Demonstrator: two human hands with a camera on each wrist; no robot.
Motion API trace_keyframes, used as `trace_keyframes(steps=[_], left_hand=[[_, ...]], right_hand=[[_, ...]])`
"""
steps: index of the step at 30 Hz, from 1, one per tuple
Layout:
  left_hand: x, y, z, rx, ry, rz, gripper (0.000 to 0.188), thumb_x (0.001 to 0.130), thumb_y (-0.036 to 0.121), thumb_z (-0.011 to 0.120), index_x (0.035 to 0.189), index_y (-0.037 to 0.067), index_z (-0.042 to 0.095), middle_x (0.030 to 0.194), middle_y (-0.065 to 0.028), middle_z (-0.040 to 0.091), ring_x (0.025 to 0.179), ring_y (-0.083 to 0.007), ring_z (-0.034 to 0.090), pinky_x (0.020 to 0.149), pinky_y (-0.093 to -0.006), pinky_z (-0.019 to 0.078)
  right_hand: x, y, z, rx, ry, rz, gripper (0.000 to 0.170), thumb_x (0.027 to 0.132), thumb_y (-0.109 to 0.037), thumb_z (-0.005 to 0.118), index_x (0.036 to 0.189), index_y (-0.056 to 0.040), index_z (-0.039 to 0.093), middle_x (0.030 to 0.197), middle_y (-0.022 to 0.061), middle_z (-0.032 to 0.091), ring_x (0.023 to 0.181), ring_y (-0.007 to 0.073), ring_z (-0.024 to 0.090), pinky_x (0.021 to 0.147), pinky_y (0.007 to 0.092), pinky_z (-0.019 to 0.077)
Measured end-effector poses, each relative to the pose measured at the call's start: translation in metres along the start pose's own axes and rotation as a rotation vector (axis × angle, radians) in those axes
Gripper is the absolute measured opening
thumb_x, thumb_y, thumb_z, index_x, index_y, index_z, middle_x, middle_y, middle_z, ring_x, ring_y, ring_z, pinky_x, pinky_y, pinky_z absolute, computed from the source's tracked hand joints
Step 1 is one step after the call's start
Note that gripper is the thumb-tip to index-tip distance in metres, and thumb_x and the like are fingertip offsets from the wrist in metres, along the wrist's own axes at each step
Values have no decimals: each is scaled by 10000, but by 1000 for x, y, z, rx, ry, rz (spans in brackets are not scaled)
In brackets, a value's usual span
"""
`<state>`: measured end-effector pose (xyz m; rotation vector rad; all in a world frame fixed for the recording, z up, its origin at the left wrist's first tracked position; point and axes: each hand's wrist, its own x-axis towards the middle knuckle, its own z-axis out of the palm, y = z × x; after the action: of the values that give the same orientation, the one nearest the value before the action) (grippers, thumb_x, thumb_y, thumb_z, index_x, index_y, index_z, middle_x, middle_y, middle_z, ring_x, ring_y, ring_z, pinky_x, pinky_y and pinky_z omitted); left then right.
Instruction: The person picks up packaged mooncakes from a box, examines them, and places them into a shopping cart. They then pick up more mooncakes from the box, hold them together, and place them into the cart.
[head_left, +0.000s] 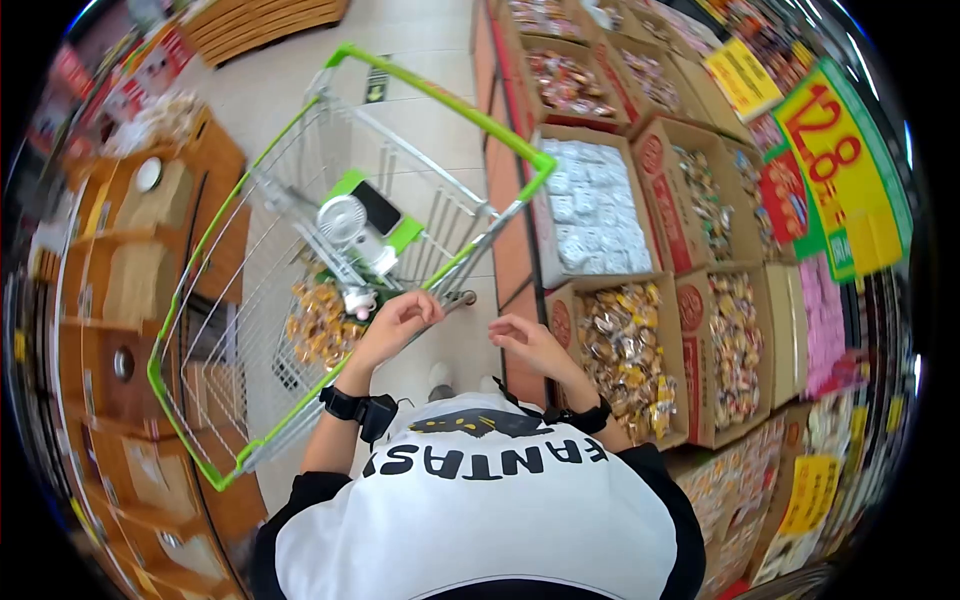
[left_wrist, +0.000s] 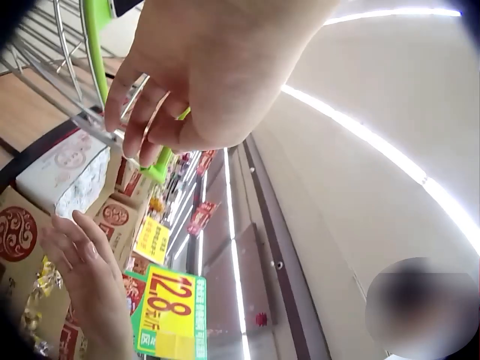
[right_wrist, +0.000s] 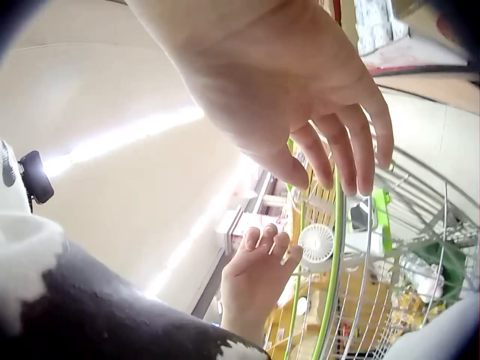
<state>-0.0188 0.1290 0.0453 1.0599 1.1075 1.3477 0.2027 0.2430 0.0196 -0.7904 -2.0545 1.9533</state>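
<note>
My left hand [head_left: 400,325] hangs in the air with loosely bent fingers and nothing in it, close to the near side of a shopping cart [head_left: 208,240] with a green rim. My right hand [head_left: 535,348] is apart from it, beside the stacked snack boxes, and it too holds nothing. In the right wrist view its fingers [right_wrist: 341,142] spread downward, overlapping the cart's wires. Inside the cart lie a bag of yellow-brown packaged snacks [head_left: 318,325] and a small white item [head_left: 360,302]. A white fan [head_left: 342,218] and a dark-screened phone [head_left: 378,207] sit at the cart's green panel.
Open cartons of wrapped snacks line the right side, including brown-gold packets [head_left: 625,350] and white packets [head_left: 597,205]. Above them hangs a yellow-green price sign [head_left: 845,170]. Wooden shelving [head_left: 130,375] stands on the left, and tiled floor [head_left: 430,130] runs between.
</note>
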Motion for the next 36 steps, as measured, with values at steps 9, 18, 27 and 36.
trace_keyframes(steps=[9,18,27,36], left_hand=[[46,-11,37,79,-324,-195,80,773,-29,409,790,19,470,813,-45,527,762,-104,507,702,-219,415],[-41,-5,-3,758,-1009,-741,107,701,79,505,732,-7,560,589,-91,583,519,-164,590,478,-269,465],[-331,-150,-82,567,-572,-950,323,746,259,544,961,18,553,896,-178,594,788,-287,582,667,-353,444],[-385,-178,-60,619,-140,-952,322,743,257,553,953,13,556,898,-166,598,800,-278,579,686,-344,441]], right_hand=[[-77,10,-23,15,375,53,180,803,-124,537,941,-8,538,866,61,589,790,120,553,720,236,429],[-152,-13,-19,-503,-279,286,146,729,-132,555,813,-12,560,747,138,586,711,256,576,622,320,437],[-206,7,6,-558,-729,614,258,661,-176,569,851,-3,585,787,196,586,744,336,567,619,382,442],[-217,5,5,-336,-667,527,329,620,-184,617,889,-1,576,825,200,590,790,353,560,658,380,445]])
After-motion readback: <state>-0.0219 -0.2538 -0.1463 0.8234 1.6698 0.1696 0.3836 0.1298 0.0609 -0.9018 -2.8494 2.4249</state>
